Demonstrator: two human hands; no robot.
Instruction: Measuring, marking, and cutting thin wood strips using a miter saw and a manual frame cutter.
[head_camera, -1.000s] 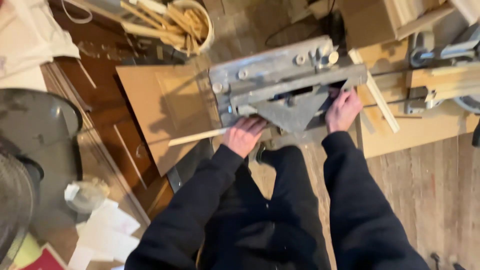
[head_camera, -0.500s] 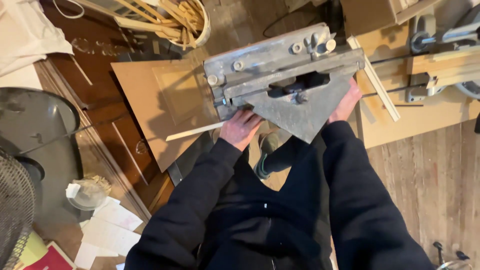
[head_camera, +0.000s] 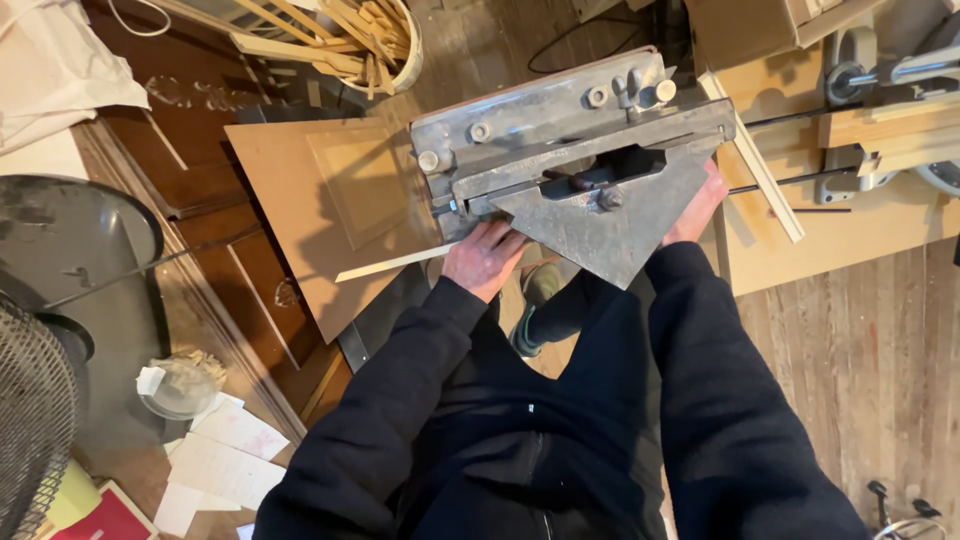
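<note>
While both hands grip metal cutter (head_camera: 575, 170) | brown board (head_camera: 330, 215) beside | scrap bucket (head_camera: 375, 40) behind

Woodworking shop: metal mitre trimmer (head_camera: 570, 170), bucket of wood offcuts (head_camera: 350, 40), board panels (head_camera: 340, 215), plank floor (head_camera: 860, 370).

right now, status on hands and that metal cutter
Left hand pressing thin wood strip at metal cutter. Right hand on cutter's right edge. Nothing blocking.
</note>
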